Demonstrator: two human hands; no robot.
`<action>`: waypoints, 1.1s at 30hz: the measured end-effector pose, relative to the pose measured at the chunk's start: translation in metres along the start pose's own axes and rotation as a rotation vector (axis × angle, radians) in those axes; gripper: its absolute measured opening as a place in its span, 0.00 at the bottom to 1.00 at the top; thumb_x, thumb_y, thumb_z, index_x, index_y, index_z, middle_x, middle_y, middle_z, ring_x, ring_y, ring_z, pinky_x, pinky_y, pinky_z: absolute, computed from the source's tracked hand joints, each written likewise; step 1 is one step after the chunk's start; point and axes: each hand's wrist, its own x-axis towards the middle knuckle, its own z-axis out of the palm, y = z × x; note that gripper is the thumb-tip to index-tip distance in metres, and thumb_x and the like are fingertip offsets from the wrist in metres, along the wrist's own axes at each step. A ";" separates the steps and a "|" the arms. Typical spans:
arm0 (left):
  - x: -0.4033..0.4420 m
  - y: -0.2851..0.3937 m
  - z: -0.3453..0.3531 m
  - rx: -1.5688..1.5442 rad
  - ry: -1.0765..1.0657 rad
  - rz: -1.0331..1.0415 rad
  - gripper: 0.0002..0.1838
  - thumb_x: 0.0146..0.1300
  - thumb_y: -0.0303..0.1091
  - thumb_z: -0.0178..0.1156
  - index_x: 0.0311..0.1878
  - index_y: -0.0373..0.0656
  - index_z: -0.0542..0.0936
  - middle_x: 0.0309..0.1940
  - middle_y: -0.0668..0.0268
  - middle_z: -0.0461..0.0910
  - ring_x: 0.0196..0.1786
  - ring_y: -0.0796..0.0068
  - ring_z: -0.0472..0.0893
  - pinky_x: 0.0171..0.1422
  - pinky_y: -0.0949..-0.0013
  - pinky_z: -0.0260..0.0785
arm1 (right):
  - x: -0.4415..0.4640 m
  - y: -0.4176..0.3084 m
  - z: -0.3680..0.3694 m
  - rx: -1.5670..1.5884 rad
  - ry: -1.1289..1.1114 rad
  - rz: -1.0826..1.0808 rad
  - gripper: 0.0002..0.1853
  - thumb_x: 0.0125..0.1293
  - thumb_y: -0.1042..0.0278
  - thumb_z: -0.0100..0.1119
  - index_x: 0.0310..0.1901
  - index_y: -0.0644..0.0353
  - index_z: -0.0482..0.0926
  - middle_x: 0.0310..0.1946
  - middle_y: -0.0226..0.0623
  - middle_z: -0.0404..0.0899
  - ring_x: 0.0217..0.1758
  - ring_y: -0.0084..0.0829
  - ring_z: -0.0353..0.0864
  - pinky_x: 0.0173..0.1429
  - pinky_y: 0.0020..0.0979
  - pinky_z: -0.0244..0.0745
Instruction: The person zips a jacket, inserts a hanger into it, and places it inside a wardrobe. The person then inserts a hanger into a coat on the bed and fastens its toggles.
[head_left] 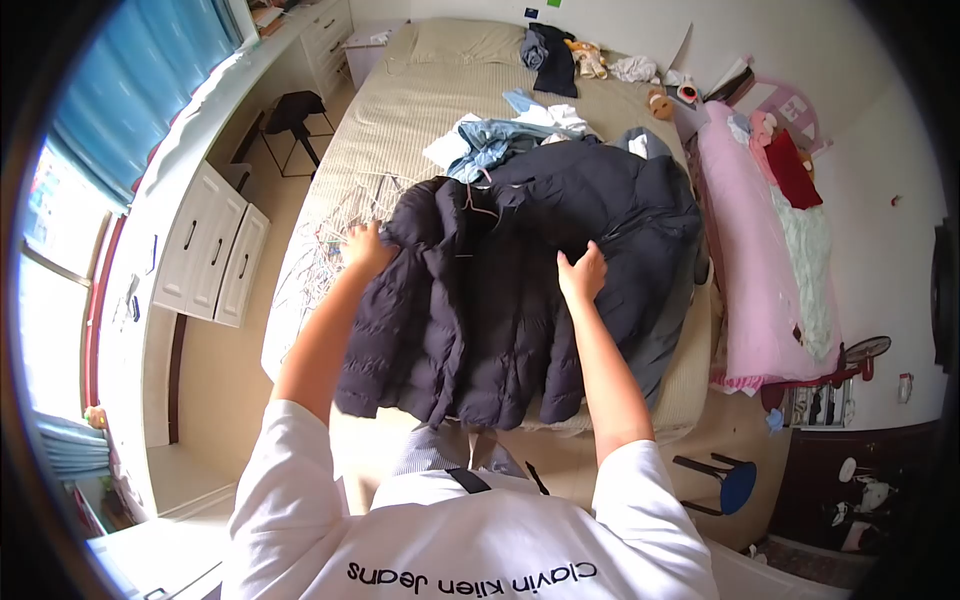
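- Left hand [368,250] at one sleeve, right hand [583,272] by the other; cannot tell whether either grips.
- Between them, a dark puffer jacket [500,330], quilted in horizontal bands, creased.
- Beyond, at its collar, a thin hanger [482,209].

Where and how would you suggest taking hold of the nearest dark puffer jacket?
Probably by the thin hanger, coming from above: the puffer jacket is spread out, neck end away, and the hanger shows uncovered at the neck opening.

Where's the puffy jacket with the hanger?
In the head view, the puffy jacket is near the middle, between the left hand and right hand, just left of another dark jacket.
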 end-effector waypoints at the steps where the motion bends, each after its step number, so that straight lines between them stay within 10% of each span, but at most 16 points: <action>1: -0.002 -0.005 0.017 -0.191 -0.119 0.013 0.30 0.51 0.48 0.64 0.58 0.49 0.71 0.50 0.57 0.77 0.52 0.59 0.77 0.57 0.59 0.67 | -0.015 0.005 0.015 0.053 -0.107 0.122 0.29 0.53 0.57 0.63 0.54 0.63 0.68 0.52 0.49 0.71 0.56 0.49 0.69 0.58 0.46 0.66; 5: -0.050 -0.024 0.113 -0.639 -0.329 0.209 0.24 0.48 0.40 0.66 0.51 0.46 0.76 0.42 0.58 0.80 0.48 0.60 0.79 0.51 0.63 0.71 | -0.102 0.057 0.069 0.200 -0.494 -0.123 0.19 0.53 0.62 0.60 0.47 0.57 0.72 0.45 0.45 0.75 0.51 0.45 0.73 0.53 0.41 0.69; 11: -0.165 -0.127 0.315 -0.648 -0.871 0.133 0.21 0.50 0.42 0.66 0.46 0.40 0.79 0.37 0.56 0.82 0.41 0.66 0.81 0.47 0.68 0.72 | -0.256 0.150 0.136 0.153 -1.076 0.203 0.15 0.53 0.63 0.64 0.40 0.62 0.77 0.31 0.39 0.81 0.36 0.33 0.80 0.43 0.31 0.74; 14: -0.207 -0.124 0.267 -0.700 -0.959 -0.351 0.17 0.49 0.37 0.66 0.42 0.39 0.81 0.32 0.59 0.83 0.37 0.69 0.81 0.43 0.69 0.72 | -0.299 0.166 0.144 0.238 -1.208 0.300 0.11 0.55 0.66 0.63 0.37 0.64 0.78 0.29 0.39 0.82 0.33 0.29 0.81 0.40 0.29 0.74; 20: -0.271 -0.123 0.268 -0.793 -0.959 -0.504 0.13 0.53 0.28 0.64 0.43 0.39 0.81 0.31 0.62 0.83 0.32 0.74 0.81 0.39 0.72 0.73 | -0.350 0.158 0.129 0.083 -1.355 0.255 0.10 0.56 0.64 0.59 0.34 0.62 0.80 0.28 0.37 0.83 0.32 0.27 0.82 0.38 0.28 0.74; 24: -0.301 -0.108 0.286 -0.856 -1.026 -0.681 0.26 0.55 0.39 0.65 0.57 0.44 0.75 0.41 0.63 0.82 0.45 0.68 0.79 0.46 0.64 0.71 | -0.366 0.157 0.139 0.196 -1.623 0.268 0.14 0.60 0.58 0.58 0.38 0.62 0.80 0.30 0.35 0.83 0.34 0.26 0.80 0.38 0.29 0.73; 33: -0.354 -0.079 0.352 -1.364 -0.725 -1.218 0.57 0.52 0.51 0.68 0.71 0.36 0.39 0.67 0.48 0.57 0.69 0.52 0.58 0.63 0.50 0.62 | -0.411 0.170 0.185 0.637 -1.536 1.169 0.21 0.61 0.55 0.58 0.49 0.61 0.73 0.47 0.39 0.76 0.49 0.35 0.75 0.55 0.39 0.71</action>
